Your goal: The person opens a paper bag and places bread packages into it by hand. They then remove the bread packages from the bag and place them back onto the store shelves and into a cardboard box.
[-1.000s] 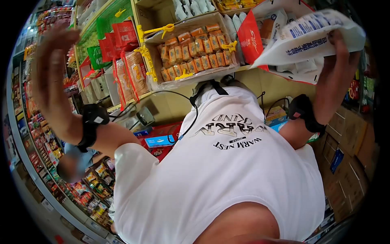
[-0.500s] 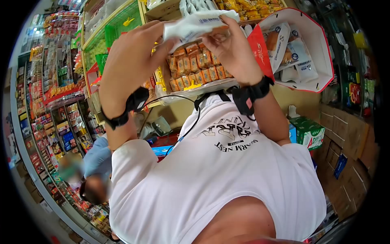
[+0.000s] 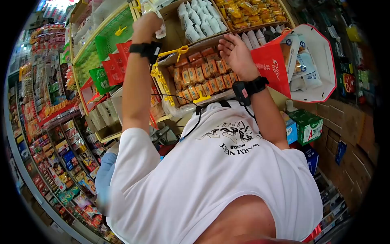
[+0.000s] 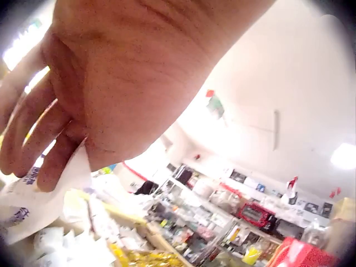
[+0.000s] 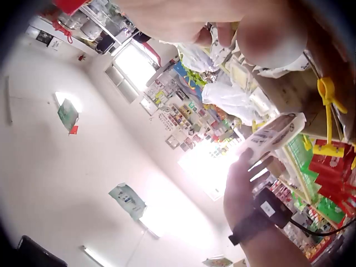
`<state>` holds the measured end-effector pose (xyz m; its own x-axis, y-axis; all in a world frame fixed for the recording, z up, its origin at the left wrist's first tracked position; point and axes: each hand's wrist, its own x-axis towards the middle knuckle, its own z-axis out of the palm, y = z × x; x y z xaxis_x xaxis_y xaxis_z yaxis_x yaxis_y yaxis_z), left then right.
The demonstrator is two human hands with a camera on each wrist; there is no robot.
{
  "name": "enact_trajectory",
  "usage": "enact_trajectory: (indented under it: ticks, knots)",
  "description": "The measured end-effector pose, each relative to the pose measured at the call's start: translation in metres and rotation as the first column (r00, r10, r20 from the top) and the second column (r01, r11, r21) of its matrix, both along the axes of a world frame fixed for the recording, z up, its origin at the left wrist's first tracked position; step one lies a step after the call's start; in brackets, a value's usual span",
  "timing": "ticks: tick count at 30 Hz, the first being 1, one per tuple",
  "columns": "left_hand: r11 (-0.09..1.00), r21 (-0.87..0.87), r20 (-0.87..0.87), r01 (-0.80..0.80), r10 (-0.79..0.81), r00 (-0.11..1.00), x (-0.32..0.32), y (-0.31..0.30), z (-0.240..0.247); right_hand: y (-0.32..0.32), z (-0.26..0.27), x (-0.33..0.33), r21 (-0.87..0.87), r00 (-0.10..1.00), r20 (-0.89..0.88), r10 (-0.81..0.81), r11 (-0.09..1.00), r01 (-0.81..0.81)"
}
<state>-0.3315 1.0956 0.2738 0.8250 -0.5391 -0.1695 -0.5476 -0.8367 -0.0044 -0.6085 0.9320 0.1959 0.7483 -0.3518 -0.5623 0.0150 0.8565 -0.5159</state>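
Note:
At the upper left of the head view, my left hand (image 3: 147, 25) grips a white printed packet (image 3: 161, 31) over the back part of the display bins. The left wrist view shows its fingers bent over the edge of the same packet. My right hand (image 3: 237, 53) holds nothing, its fingers loose, above the right side of a box of small orange-wrapped snacks (image 3: 199, 75). Beside it stands a red and white paper bag (image 3: 270, 65), open at the top, with several packets (image 3: 310, 73) inside.
Behind the orange snacks are bins of white sachets (image 3: 201, 20) and yellow-wrapped snacks (image 3: 248, 12). Yellow clips (image 3: 178, 51) stick up along the bin edges. Red pouches (image 3: 115, 65) hang at left. Another person (image 3: 106, 171) is at the lower left, near stocked shelves.
The right hand brought the packet from over the paper bag to the middle, where both hands met on it. Now the left hand has it farther back and left; the right hand has let go.

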Motion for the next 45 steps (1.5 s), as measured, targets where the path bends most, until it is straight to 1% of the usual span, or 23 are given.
enact_trajectory:
  ticks: [4, 5, 6, 8, 9, 10, 12, 13, 17, 18, 22, 25, 27, 28, 30, 32, 35, 36, 38, 39, 40, 42, 45]
  knots:
    - [1.000, 0.020, -0.173, 0.004, 0.000, 0.985, 0.037, -0.001, -0.132, 0.006, -0.024, 0.003, -0.020, 0.989, -0.147, -0.025, 1.000, 0.022]
    - [0.934, 0.131, -0.291, 0.332, -0.284, 0.914, 0.048, -0.002, -0.171, 0.007, -0.030, 0.002, -0.018, 0.984, -0.175, -0.034, 0.999, 0.031]
    - [0.754, 0.193, -0.429, 0.628, -0.511, 0.745, 0.043, -0.006, -0.173, 0.008, -0.035, 0.000, -0.015, 0.978, -0.203, -0.041, 0.999, 0.039]
    - [0.895, 0.115, -0.496, 0.432, -0.325, 0.806, 0.003, -0.020, -0.164, 0.008, -0.041, -0.006, -0.017, 0.979, -0.201, -0.043, 0.999, 0.040]
    - [0.988, 0.047, -0.650, 0.145, -0.080, 0.756, 0.004, -0.027, -0.187, 0.008, -0.042, -0.009, -0.025, 0.975, -0.216, -0.053, 0.999, 0.049]
    - [0.988, 0.048, -0.655, 0.148, -0.081, 0.751, 0.005, -0.030, -0.205, 0.008, -0.043, -0.013, -0.031, 0.971, -0.232, -0.064, 0.998, 0.058]
    - [0.986, 0.081, -0.742, -0.148, 0.159, 0.651, 0.004, -0.041, -0.226, 0.002, -0.042, -0.021, -0.036, 0.972, -0.227, -0.065, 0.998, 0.058]
    - [0.989, 0.084, -0.762, -0.124, 0.144, 0.632, 0.018, -0.038, -0.264, 0.000, -0.041, -0.025, -0.038, 0.973, -0.222, -0.058, 0.998, 0.051]
    - [0.977, 0.131, -0.812, -0.171, 0.204, 0.546, -0.001, -0.042, -0.228, -0.010, -0.038, -0.035, -0.037, 0.984, -0.152, -0.092, 0.995, 0.087]
    - [0.982, 0.102, -0.797, -0.157, 0.175, 0.578, -0.011, -0.042, -0.210, -0.011, -0.036, -0.036, -0.031, 0.989, -0.131, -0.073, 0.997, 0.070]
    - [0.969, 0.115, -0.722, -0.218, 0.232, 0.651, 0.009, -0.035, -0.248, -0.003, 0.017, -0.047, -0.042, 0.998, -0.055, 0.031, 0.999, -0.033]
    - [0.973, -0.011, -0.505, 0.230, -0.204, 0.838, 0.021, -0.029, -0.209, -0.005, 0.101, -0.082, -0.070, 0.976, 0.145, 0.164, 0.985, -0.155]
    - [0.980, -0.055, -0.373, 0.190, -0.196, 0.907, 0.004, -0.041, -0.168, -0.023, 0.147, -0.108, -0.261, 0.949, 0.207, 0.238, 0.948, -0.181]
    - [0.995, -0.068, -0.353, 0.067, -0.087, 0.932, -0.012, -0.057, -0.119, -0.039, 0.162, -0.127, -0.389, 0.943, 0.205, 0.261, 0.906, -0.166]
    - [0.981, -0.135, -0.282, 0.138, -0.172, 0.944, -0.031, -0.077, -0.068, -0.080, 0.188, -0.159, -0.753, 0.985, 0.077, 0.156, 0.656, -0.045]
    - [0.897, -0.359, -0.186, 0.256, -0.338, 0.923, -0.067, -0.097, -0.013, -0.122, 0.194, -0.171, -0.896, 0.990, -0.127, 0.057, 0.422, -0.139]
    - [0.781, -0.518, -0.157, 0.348, -0.487, 0.859, -0.114, -0.122, 0.034, -0.175, 0.120, -0.161, -0.827, 0.858, -0.513, 0.013, 0.262, -0.498]
    - [0.718, -0.595, -0.130, 0.362, -0.530, 0.838, -0.127, -0.128, 0.041, -0.170, 0.116, -0.148, -0.736, 0.744, -0.667, -0.041, 0.197, -0.648]
    - [0.649, -0.666, -0.091, 0.369, -0.561, 0.823, -0.151, -0.136, 0.060, -0.159, 0.122, -0.127, -0.448, 0.472, -0.876, 0.097, 0.197, -0.872]
    - [0.645, -0.671, -0.123, 0.365, -0.582, 0.804, -0.163, -0.135, 0.072, -0.165, 0.095, -0.123, -0.452, 0.475, -0.874, 0.102, 0.188, -0.872]
    - [0.644, -0.675, -0.156, 0.359, -0.601, 0.784, -0.171, -0.133, 0.079, -0.177, 0.043, -0.116, -0.619, 0.618, -0.785, -0.043, 0.069, -0.782]
    - [0.685, -0.646, -0.189, 0.336, -0.570, 0.799, -0.174, -0.126, 0.080, -0.188, -0.001, -0.102, -0.746, 0.747, -0.649, -0.149, -0.073, -0.662]
    - [0.693, -0.640, -0.139, 0.333, -0.530, 0.836, -0.169, -0.107, 0.070, -0.184, 0.001, -0.096, -0.683, 0.685, -0.673, -0.279, -0.123, -0.720]
